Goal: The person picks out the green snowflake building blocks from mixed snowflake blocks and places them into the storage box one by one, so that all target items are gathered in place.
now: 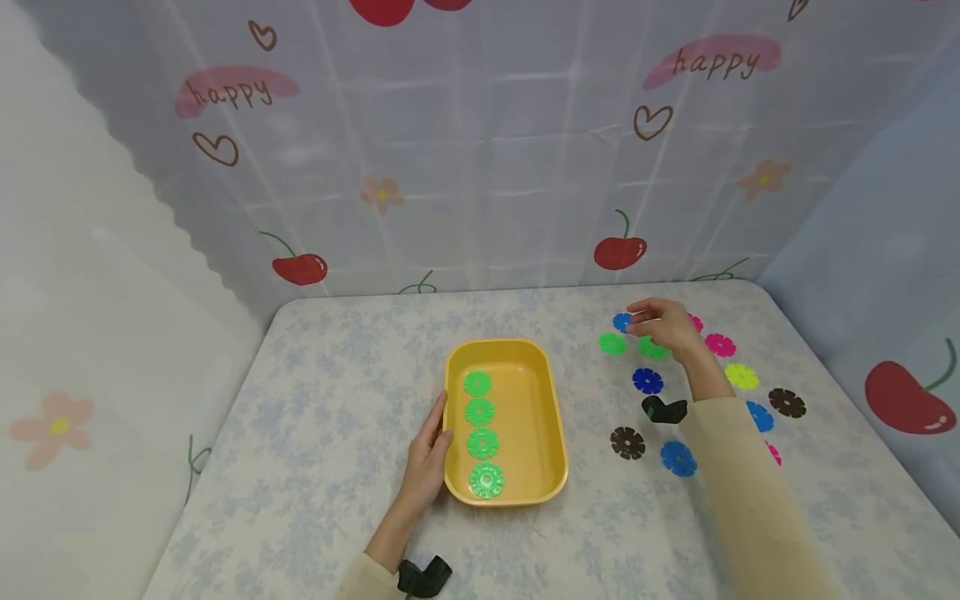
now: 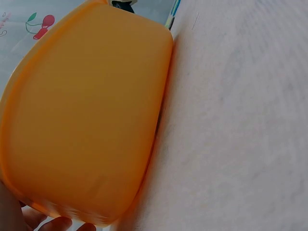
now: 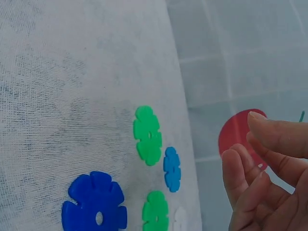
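A yellow tray [image 1: 558, 433] lies on the table with several green flower-shaped discs [image 1: 482, 443] in a column along its left side. My left hand [image 1: 427, 458] grips the tray's left wall; its fingertips [image 2: 61, 223] show at the wall in the left wrist view. My right hand [image 1: 666, 325] hovers at the far right over the loose discs, its fingers bent and apart with nothing between them. Nearest to its fingertips is a light blue disc [image 1: 622, 322]. Green discs [image 1: 612, 344] and a dark blue disc [image 1: 648, 381] lie just below it.
Further right, partly behind the right arm, lie pink [image 1: 721, 345], yellow [image 1: 742, 376], brown [image 1: 787, 403] and blue discs. Another brown disc [image 1: 627, 443] and a blue disc [image 1: 678, 458] are nearer me. A printed curtain [image 1: 495, 167] hangs behind the table's far edge.
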The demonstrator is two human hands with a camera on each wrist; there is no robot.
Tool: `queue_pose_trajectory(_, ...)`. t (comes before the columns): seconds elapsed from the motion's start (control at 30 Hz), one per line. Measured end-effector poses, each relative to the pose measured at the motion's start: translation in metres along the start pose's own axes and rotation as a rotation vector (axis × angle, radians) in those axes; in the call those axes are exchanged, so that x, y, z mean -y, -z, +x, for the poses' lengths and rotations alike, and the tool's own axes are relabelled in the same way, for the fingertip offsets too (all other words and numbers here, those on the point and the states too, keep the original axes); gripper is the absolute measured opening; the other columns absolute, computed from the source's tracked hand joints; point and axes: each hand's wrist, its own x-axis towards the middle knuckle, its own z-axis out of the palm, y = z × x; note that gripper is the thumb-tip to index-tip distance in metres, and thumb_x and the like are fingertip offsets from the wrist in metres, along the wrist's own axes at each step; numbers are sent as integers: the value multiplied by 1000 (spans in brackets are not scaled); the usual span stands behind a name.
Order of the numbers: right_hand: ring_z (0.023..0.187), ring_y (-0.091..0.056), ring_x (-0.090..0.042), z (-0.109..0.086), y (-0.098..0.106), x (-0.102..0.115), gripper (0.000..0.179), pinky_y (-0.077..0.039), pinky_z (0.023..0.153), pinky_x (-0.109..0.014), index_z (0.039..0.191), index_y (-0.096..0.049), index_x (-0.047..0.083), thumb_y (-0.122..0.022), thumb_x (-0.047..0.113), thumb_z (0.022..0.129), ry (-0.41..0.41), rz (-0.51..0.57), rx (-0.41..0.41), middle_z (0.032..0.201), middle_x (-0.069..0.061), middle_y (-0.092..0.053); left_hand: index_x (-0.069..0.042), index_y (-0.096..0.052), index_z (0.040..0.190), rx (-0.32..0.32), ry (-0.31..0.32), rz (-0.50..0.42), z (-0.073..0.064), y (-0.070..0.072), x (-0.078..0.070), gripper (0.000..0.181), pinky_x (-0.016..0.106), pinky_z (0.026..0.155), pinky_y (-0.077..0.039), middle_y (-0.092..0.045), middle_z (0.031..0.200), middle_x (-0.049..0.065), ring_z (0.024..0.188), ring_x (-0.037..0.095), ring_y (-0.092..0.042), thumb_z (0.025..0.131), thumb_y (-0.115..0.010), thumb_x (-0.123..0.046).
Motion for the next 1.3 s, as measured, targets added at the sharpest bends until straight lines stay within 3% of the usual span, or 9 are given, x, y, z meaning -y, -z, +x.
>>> queue_pose_trajectory(0.23, 116, -49, -38, 18, -10, -13, 50, -47, 96, -47, 139, -48, -3, -63, 14, 94, -46, -60, -15, 131, -27, -50, -21, -19, 158, -4, 10, 4, 0, 3, -1, 56, 40, 116, -25, -15, 164, 3, 150, 21, -17, 106, -35, -8)
queue_pose_trajectory(0.47, 125, -45, -43, 21, -15, -23, 53, -42, 103, -53, 140, -47, -4, -64, 15, 94, -66, -70, -10, 136, -29, -47, -20, -19, 158, -5, 10, 10, 1, 3, -1, 56, 41, 116, -25, -15, 164, 3, 150, 21, -17, 106, -35, -9)
queue_pose_trajectory(0.87, 117, -47, -40, 27, -24, -31, 53, -42, 103, -53, 136, -50, -5, -69, 12, 89, -111, -148, -11, 129, -28, -51, -18, -18, 158, 0, -11, 32, 0, 3, -1, 55, 44, 117, -24, -15, 164, 6, 150, 24, -17, 106, -35, -10)
queue_pose_trajectory(0.97, 118, -47, -42, 26, -27, -31, 55, -42, 103, -53, 135, -51, -7, -70, 12, 87, -96, -161, -10, 130, -29, -51, -18, -18, 158, -1, -10, 39, 0, 3, 0, 55, 40, 117, -24, -15, 164, 6, 150, 24, -17, 106, -35, -10)
queue_pose_trajectory(1.2, 120, -49, -45, 25, -34, -35, 52, -44, 100, -55, 134, -53, -6, -69, 14, 89, -51, -278, -21, 132, -29, -52, -17, -19, 158, -6, -23, 38, -1, 3, 2, 55, 18, 113, -24, -16, 164, 7, 150, 24, -17, 106, -35, -9)
queue_pose_trajectory(1.3, 120, -50, -45, 26, -35, -38, 49, -45, 100, -55, 132, -56, -5, -69, 15, 89, -58, -313, -34, 132, -29, -53, -14, -19, 158, -1, -39, 40, -1, 2, 3, 55, 18, 114, -24, -16, 164, 9, 150, 26, -16, 106, -35, -7)
